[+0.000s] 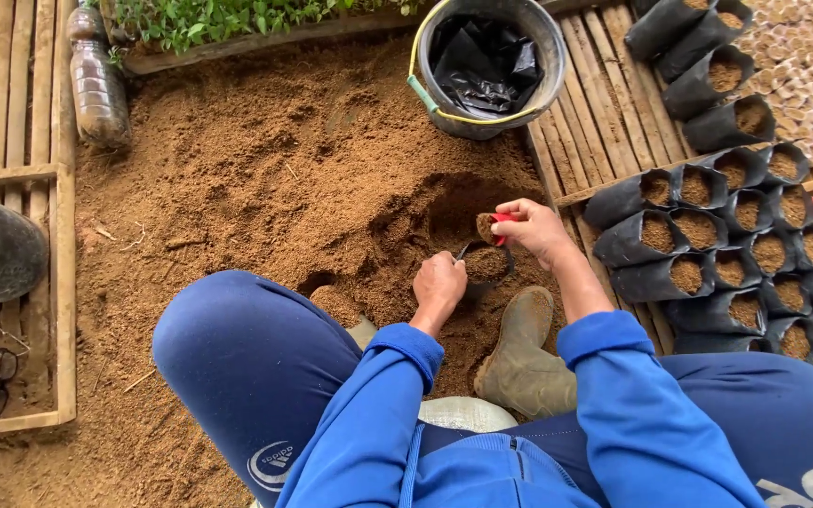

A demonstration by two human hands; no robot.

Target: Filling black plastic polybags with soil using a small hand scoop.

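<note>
1. Head view: biggest thing is the soil heap (265, 179), loose brown mix spread over the ground w/ a hollow dug on the side nearest the person, so it's within arm's reach.
2. Grey bucket (485, 66) at the top, black plastic inside, just off the heap's far edge.
3. Filled black bags (726, 254) stacked in rows to the right on bamboo slats, mouths up, soil to the brim; close by, prob. for easy set-down.
4. Rubber boot (522, 353) planted in the soil below the hands.
5. Left hand (439, 285) grips a small black grow bag (486, 263), fingers closed on its rim, holding the mouth open and upright in the hollow.
6. Right hand (534, 229) fingers closed round a red scoop (493, 226), loaded w/ soil, tilted just above the bag's mouth.
</note>
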